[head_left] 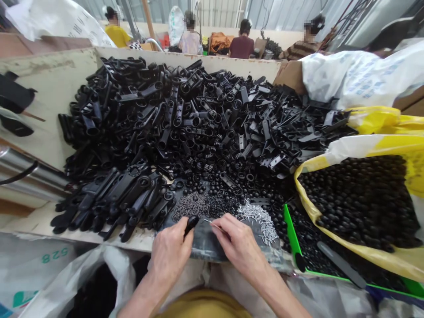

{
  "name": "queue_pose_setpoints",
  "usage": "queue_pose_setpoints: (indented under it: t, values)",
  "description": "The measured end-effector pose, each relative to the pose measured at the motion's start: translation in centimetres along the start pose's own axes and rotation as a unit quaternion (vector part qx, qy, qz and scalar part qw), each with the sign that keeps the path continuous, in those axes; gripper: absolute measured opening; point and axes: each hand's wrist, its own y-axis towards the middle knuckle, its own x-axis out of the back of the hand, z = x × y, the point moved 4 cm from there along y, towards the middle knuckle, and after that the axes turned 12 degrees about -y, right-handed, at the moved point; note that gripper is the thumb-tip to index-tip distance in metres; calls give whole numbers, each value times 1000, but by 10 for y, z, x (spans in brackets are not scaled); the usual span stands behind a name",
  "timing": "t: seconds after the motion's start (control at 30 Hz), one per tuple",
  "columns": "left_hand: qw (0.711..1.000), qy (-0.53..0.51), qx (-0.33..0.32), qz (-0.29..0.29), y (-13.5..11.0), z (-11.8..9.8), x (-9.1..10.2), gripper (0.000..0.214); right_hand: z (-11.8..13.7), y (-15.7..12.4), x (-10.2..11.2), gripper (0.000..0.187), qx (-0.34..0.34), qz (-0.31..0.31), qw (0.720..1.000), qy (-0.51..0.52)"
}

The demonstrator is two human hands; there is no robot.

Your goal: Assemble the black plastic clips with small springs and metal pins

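My left hand [172, 251] is closed around a small black plastic part [191, 222] near the front edge of the bench. My right hand [236, 240] pinches a thin silver metal pin [209, 223], its tip pointing toward the black part. Both hands hover over a dark mat [205, 243]. Just beyond the fingers lie a heap of small dark screws [194, 204] and a heap of silver pins [260, 218]. Finished-looking black handle pieces [126, 198] lie in a row to the left.
A big pile of black plastic parts [198, 119] fills the wooden bench [49, 88]. A yellow bag of black round caps [361, 198] and a green tray [291, 234] sit at right. Plastic bags [66, 282] hang below. Several people sit far behind.
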Motion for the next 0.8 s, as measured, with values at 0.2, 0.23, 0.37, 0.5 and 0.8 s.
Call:
queue_pose_setpoints:
  t: [0.2, 0.23, 0.37, 0.5, 0.8]
  values:
    - [995, -90, 30, -25, -7, 12, 18, 15, 12, 26, -21, 18, 19, 45, 991, -127]
    - [993, -107, 36, -25, -7, 12, 18, 16, 12, 28, -21, 18, 19, 47, 990, -133]
    - [979, -194, 61, -17, -9, 9, 14, 19, 14, 23, -16, 17, 36, 47, 995, -84]
    - [917, -383, 84, 75, -10, 3, 0, 26, 17, 0, -9, 16, 53, -1, 996, 73]
    - [818, -527, 137, 183, -15, -9, -20, 22, -6, -34, 6, 15, -49, -54, 995, 74]
